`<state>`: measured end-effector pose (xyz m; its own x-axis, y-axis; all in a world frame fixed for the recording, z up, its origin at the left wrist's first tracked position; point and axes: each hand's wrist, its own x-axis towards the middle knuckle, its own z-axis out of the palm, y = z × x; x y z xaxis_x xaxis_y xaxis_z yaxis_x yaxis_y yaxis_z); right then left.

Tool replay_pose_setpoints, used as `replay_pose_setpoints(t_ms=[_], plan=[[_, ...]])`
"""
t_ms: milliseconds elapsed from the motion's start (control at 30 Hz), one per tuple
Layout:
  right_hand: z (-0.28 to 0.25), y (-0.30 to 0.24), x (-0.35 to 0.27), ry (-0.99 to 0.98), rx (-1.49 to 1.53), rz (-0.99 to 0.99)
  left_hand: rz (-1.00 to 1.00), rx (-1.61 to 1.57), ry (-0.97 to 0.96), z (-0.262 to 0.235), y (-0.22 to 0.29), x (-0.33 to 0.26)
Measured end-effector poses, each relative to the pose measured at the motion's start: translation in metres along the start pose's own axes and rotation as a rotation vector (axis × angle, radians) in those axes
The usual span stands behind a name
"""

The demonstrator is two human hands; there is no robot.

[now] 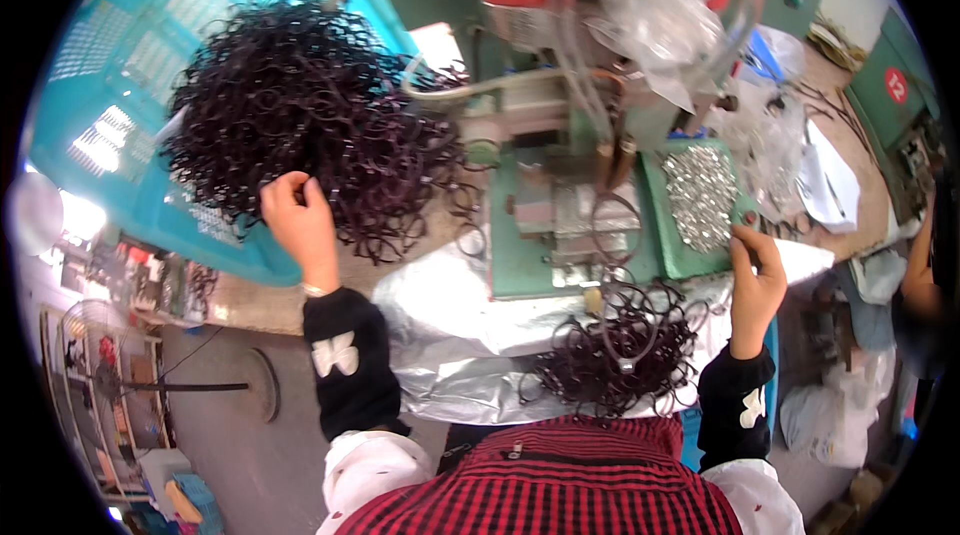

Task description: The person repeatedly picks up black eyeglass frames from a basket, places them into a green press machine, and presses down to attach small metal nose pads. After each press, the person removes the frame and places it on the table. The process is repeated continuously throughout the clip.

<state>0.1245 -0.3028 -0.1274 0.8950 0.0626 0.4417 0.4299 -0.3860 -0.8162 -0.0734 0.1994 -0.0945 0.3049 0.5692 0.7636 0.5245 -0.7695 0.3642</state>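
Note:
A big heap of dark, glossy curled bands [310, 125] fills the turquoise crate [110, 185] and spills onto the bench. My left hand [303, 225] is at the heap's near edge, fingers bent and closed; what they hold, if anything, is lost among the dark bands. At the right, a green tray [690, 263] carries many small shiny silver metal pieces [700, 197]. My right hand [757, 280] touches or hovers at its right edge, thumb and fingertips pinched together; nothing between them can be made out. Between my hands stands a bench machine [580, 205] with a metal fixture and one dark band at it.
A smaller pile of dark bands [625, 350] lies on silver sheeting [440, 335] near my lap. Hoses and a clear plastic bag [655, 20] hang on the machine. Plastic bags and paper [828, 185] lie at the right. Another person's arm [918, 255] shows at the far right; a fan [100, 365] stands left.

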Motion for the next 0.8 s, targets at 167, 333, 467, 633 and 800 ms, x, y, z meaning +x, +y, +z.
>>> replay_pose_setpoints(t_ms=[167,333,467,633,800], plan=[[0.007,-0.05,0.012,-0.165,0.092,-0.141,0.493,0.235,-0.587,-0.028,0.023,0.003],[0.072,-0.097,0.043,-0.278,0.402,-0.253,0.604,0.202,-0.452,-0.007,-0.038,0.004],[0.092,-0.103,0.028,-0.243,0.499,-0.045,0.269,-0.112,-0.386,-0.013,-0.013,0.017],[0.09,-0.11,0.026,-0.326,0.743,0.14,0.437,-0.018,-0.244,-0.034,0.028,0.05],[0.091,-0.124,0.022,-0.337,1.038,0.313,0.001,-0.37,-0.205,-0.033,0.087,-0.022]])
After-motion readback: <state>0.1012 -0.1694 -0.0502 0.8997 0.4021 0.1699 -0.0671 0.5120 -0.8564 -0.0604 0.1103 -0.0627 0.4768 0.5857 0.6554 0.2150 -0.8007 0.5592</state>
